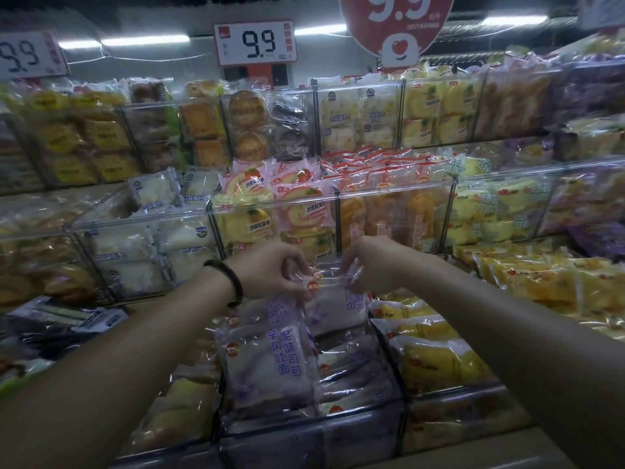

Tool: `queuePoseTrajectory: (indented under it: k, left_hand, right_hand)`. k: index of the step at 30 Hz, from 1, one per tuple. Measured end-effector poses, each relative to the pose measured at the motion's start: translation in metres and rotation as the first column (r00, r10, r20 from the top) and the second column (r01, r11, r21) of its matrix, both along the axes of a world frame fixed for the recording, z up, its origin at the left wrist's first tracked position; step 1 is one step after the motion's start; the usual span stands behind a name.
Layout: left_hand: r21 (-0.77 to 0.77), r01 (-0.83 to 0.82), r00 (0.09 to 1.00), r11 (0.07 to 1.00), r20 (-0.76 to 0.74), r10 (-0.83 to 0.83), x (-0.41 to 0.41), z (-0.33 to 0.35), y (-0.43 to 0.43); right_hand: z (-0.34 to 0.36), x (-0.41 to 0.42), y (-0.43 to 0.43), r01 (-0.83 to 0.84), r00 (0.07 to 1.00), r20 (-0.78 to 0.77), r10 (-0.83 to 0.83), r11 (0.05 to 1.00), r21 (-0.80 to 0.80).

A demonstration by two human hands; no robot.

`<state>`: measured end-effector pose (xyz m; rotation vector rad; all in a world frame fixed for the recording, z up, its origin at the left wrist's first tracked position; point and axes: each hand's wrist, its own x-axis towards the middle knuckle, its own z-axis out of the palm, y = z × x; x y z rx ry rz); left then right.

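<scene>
The purple-lettered bread packet (270,363) hangs upright over the near middle clear bin (287,438), its top edge pinched in the closed grip of the left hand (270,270). Just right, the right hand (370,265) pinches a second packet (338,308) likewise; yellow packets (436,363) lie further right.

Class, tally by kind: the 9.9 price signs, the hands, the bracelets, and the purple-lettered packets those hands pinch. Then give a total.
Price signs: 3
Hands: 2 (left hand, right hand)
Bracelets: 1
Packets: 2
Total: 8
</scene>
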<state>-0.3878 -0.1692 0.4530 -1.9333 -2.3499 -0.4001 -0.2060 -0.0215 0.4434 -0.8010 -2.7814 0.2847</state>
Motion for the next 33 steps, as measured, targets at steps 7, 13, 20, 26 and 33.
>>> queuePoseTrajectory:
  k: [7,13,20,26,33]
  left_hand:
    - [0.322,-0.079,0.996,0.943,0.061,0.063,-0.001,0.015,-0.091]
    - [0.326,-0.139,0.990,0.935,0.057,0.128,0.012,-0.051,-0.151]
    - [0.155,-0.350,0.887,0.924,0.373,0.274,0.007,-0.106,-0.156]
    - [0.258,-0.347,0.882,0.901,0.417,0.221,0.010,-0.114,-0.135]
    - [0.403,-0.357,0.899,0.843,0.391,0.194,0.005,-0.118,-0.110]
  right_hand:
    - [0.002,0.024,-0.054,0.070,0.964,-0.264,0.011,0.953,0.294]
    - [-0.027,0.035,-0.115,-0.164,0.944,-0.293,0.154,0.986,-0.011]
    - [-0.075,0.023,-0.123,-0.156,0.956,-0.264,0.124,0.983,-0.100]
    - [-0.085,0.002,-0.125,-0.093,0.906,-0.423,0.009,0.980,-0.178]
    - [-0.096,-0.020,-0.124,-0.042,0.856,-0.517,-0.018,0.994,-0.105]
